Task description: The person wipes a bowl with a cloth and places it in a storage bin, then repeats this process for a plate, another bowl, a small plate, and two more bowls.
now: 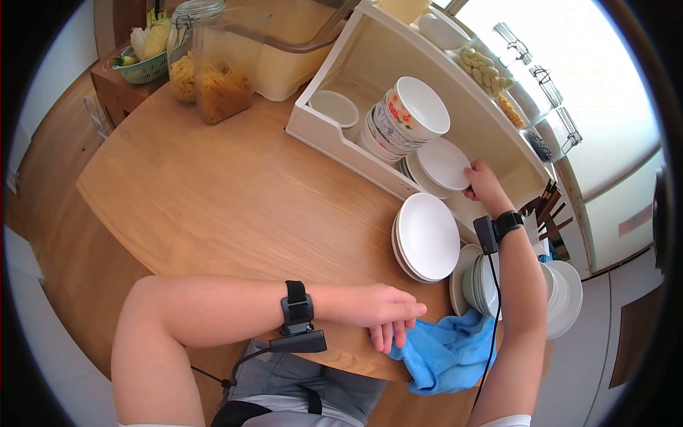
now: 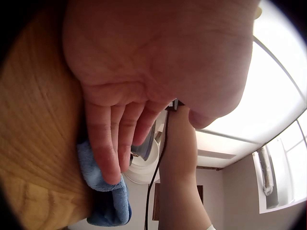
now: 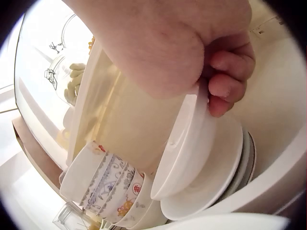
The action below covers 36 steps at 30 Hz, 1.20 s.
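Observation:
My right hand [image 1: 485,186] grips the rim of a shallow white dish [image 1: 442,162] inside the white shelf unit, fingers curled over its edge. In the right wrist view the dish [image 3: 189,148] tilts over several stacked plates [image 3: 230,165]. Beside it stands a stack of bowls [image 1: 421,107] with floral patterns. My left hand [image 1: 384,313] hangs relaxed at the table's front edge, its fingers loosely extended. Those fingertips overlap a crumpled blue cloth [image 1: 452,352], which also shows in the left wrist view. A stack of white dishes [image 1: 428,238] sits on the table between both hands.
More bowls and plates [image 1: 565,299] stand at the right table edge. The white shelf unit [image 1: 341,149] has a raised front lip and carries jars on top. Pasta containers [image 1: 222,85] and a green basket [image 1: 146,70] are at the back left. A cable [image 1: 494,320] hangs from the right wrist.

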{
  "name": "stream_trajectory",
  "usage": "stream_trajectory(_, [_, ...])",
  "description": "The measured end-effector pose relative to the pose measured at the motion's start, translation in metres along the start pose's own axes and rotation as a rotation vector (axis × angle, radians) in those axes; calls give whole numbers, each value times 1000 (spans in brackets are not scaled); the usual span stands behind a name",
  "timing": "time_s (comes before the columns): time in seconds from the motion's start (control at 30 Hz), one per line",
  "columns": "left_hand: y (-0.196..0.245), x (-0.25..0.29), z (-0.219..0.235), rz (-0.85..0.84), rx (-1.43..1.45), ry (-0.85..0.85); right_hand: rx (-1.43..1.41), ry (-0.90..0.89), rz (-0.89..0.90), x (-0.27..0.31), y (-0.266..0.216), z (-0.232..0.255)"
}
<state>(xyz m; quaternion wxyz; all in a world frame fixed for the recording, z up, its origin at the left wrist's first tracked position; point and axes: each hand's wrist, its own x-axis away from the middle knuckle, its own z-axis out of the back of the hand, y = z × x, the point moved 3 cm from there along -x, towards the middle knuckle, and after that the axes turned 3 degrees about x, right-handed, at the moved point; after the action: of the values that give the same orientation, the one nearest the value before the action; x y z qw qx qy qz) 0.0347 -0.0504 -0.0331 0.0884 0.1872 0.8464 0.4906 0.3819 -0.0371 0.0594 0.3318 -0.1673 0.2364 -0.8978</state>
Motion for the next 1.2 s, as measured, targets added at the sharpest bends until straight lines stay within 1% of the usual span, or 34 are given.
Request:
stream_trajectory(0.23, [-2, -2, 1, 6, 4, -5, -6, -26, 19, 7, -2, -15])
stream_trajectory(0.37, [0, -2, 0, 20, -3, -5, -14, -43, 14, 4, 0, -16])
stream_trajectory(0.47, [1, -3, 0, 19, -2, -13, 6, -19, 13, 4, 1, -16])
stream_trajectory(0.53, [2, -1, 1, 66, -14, -30, 53, -54, 2, 5, 1, -15])
stream_trajectory(0.67, [2, -1, 1, 64, -16, -33, 61, -62, -12, 8, 2, -19])
stream_trajectory(0.87, [1, -2, 1, 65, -10, -39, 75, -86, 31, 7, 4, -19])
stream_trajectory(0.97, [1, -1, 1, 75, -8, -38, 86, -67, 30, 13, 3, -17])
stream_trajectory(1.0, [1, -1, 2, 85, -12, -37, 74, -75, 3, 14, 3, -16])
stream_trajectory(1.07, [2, 0, 2, 96, -18, -40, 60, -78, -27, 22, -1, -12])
stream_trajectory(1.13, [3, 1, 2, 98, -5, -37, 256, -47, -8, 35, -8, -2])
stream_trajectory(1.17, [4, 1, 1, 106, -9, -42, 249, -43, -14, 50, -17, 0])
stream_trajectory(1.2, [6, 2, 0, 94, -17, -41, 197, 33, 60, 72, -31, 3])
